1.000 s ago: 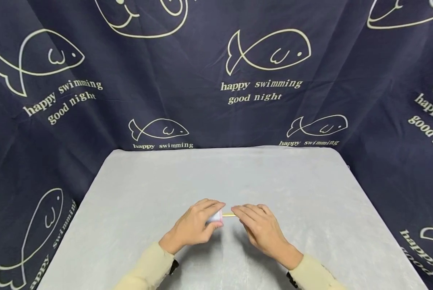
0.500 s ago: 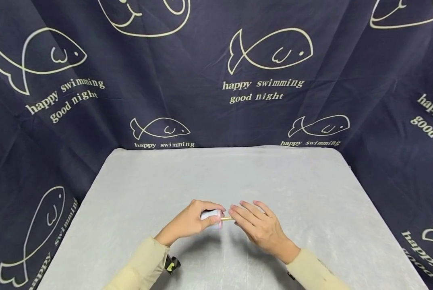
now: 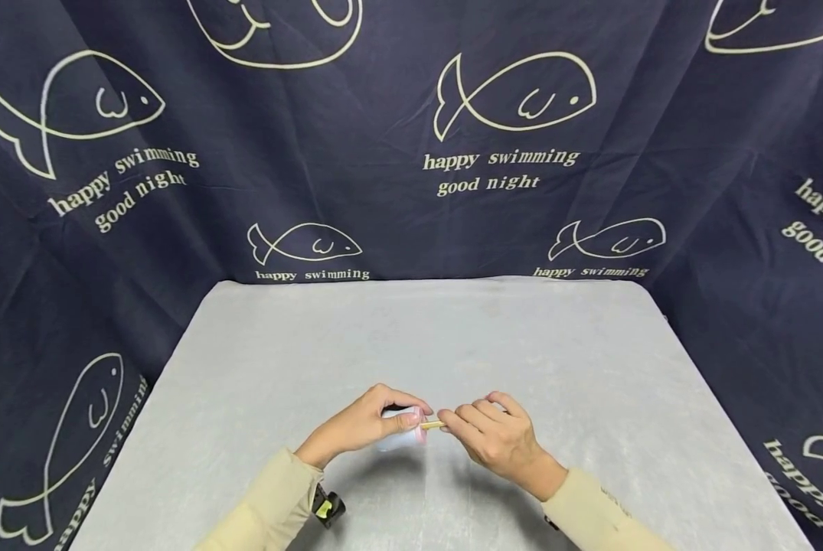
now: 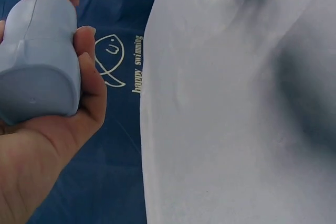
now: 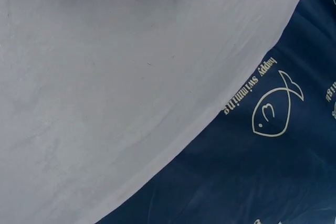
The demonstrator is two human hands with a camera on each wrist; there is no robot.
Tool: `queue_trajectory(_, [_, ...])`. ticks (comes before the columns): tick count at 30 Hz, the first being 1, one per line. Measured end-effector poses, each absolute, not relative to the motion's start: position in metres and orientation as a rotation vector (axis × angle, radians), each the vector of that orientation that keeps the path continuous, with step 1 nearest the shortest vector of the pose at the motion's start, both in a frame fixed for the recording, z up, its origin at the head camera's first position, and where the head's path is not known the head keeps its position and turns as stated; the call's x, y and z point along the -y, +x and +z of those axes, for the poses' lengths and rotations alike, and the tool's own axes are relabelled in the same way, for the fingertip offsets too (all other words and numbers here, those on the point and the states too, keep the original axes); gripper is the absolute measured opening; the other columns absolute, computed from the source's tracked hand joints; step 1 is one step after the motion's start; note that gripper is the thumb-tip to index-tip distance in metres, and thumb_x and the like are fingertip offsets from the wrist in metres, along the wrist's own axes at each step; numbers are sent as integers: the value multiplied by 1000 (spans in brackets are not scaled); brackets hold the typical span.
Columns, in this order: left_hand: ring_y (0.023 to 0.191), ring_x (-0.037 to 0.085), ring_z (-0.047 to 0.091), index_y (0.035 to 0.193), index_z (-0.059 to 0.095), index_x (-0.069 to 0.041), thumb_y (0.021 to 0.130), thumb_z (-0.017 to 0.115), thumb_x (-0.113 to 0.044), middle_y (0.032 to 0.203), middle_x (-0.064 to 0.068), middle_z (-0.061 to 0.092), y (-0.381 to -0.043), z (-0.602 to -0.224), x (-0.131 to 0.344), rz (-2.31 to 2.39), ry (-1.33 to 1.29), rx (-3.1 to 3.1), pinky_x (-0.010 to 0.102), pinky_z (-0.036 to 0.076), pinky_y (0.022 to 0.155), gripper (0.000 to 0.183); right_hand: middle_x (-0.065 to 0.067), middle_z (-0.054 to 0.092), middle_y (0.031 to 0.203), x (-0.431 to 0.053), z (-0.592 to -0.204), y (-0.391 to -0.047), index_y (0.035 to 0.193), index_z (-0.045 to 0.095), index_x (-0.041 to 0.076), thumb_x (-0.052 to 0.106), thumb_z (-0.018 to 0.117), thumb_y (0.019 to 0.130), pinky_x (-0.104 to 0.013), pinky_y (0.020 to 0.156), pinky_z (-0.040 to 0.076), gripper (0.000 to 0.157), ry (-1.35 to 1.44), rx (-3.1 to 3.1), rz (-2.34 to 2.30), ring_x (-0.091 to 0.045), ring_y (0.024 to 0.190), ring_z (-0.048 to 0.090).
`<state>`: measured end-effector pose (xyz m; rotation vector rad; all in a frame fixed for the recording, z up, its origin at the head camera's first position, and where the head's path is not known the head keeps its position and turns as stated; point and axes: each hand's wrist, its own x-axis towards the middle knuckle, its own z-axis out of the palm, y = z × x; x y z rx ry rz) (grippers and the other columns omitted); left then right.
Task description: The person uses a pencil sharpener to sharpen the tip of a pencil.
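Observation:
My left hand (image 3: 359,421) grips a light blue pencil sharpener (image 3: 399,441) with a pink end facing right. In the left wrist view, fingers wrap the smooth blue body of the sharpener (image 4: 39,66), its flat rounded base toward the camera. A thin yellow-gold pencil (image 3: 432,425) sticks out of the pink end. My right hand (image 3: 497,436) pinches the pencil's outer end, fingers curled. Both hands are raised over the near half of the table, close together. The right wrist view shows neither hand.
A pale grey cloth covers the table (image 3: 411,337). Dark blue curtains (image 3: 397,130) printed with fish and lettering hang behind it and on both sides. A black strap with a yellow-green patch (image 3: 327,506) shows at the left sleeve.
The left hand has turned, and the sharpener's pink end sits slightly lower. The right hand's fingers, straighter half a second ago, have curled in around the pencil.

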<state>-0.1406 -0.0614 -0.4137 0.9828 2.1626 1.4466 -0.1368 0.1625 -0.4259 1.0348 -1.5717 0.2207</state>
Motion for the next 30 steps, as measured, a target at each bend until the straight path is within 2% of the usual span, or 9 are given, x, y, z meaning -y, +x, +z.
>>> queue_trajectory(3, [98,16,65,113,68,0,97,54,-19,103,12,72,-139,-415,55,1442,939,-2194,28,50,88,28,10,52,58,-167,-429,-133,77,68,16,26,46,101,-18,50,29,35,1046,1669,239,-5,45,38])
queue_trajectory(6, [87,14,64,112,68,-2,94,58,-16,100,10,72,-136,-417,49,1389,897,-2290,26,51,79,25,12,48,57,-172,-433,-127,77,67,20,32,43,101,-14,46,20,36,1060,1884,335,-3,43,34])
queue_trajectory(10, [74,7,57,114,67,-3,89,64,-13,99,9,69,-127,-423,45,1301,942,-2501,20,48,63,27,16,47,56,-174,-436,-121,79,69,27,34,58,93,-8,45,18,19,1039,2264,568,5,45,29])
queue_trajectory(12, [80,9,61,116,65,-2,87,67,-16,104,9,69,-122,-429,44,1230,1045,-2630,22,51,67,32,17,51,58,-175,-436,-119,82,72,28,31,66,87,-8,45,20,9,1008,2448,703,8,47,28])
queue_trajectory(14, [89,14,64,117,64,0,88,67,-20,107,10,68,-118,-435,43,1140,1173,-2745,26,53,74,36,17,59,64,-177,-435,-117,86,75,25,29,69,84,-9,45,24,7,956,2620,835,9,48,29])
queue_trajectory(18, [99,19,63,117,63,1,95,55,-34,110,9,67,-115,-443,44,908,1461,-2939,33,52,86,42,13,69,74,-178,-434,-116,92,77,23,31,69,85,-16,47,31,14,824,2862,1079,7,47,34])
queue_trajectory(24, [84,15,58,111,63,-3,102,30,-40,103,5,64,-121,-450,44,535,1914,-3124,27,47,74,50,1,61,58,-182,-438,-123,87,77,21,30,67,88,-18,46,28,14,796,3005,1580,1,44,30])
queue_trajectory(26, [81,14,57,110,62,-4,103,28,-39,102,5,64,-123,-450,44,450,1988,-3147,25,45,71,50,-5,63,63,-183,-440,-124,88,77,19,30,66,89,-19,47,30,16,803,3000,1676,1,46,32])
queue_trajectory(30, [84,15,58,112,62,-4,103,27,-40,102,5,64,-127,-446,48,425,1940,-3150,26,46,71,52,1,65,70,-179,-442,-123,93,75,20,30,66,89,-19,49,36,14,791,2962,1520,2,50,39])
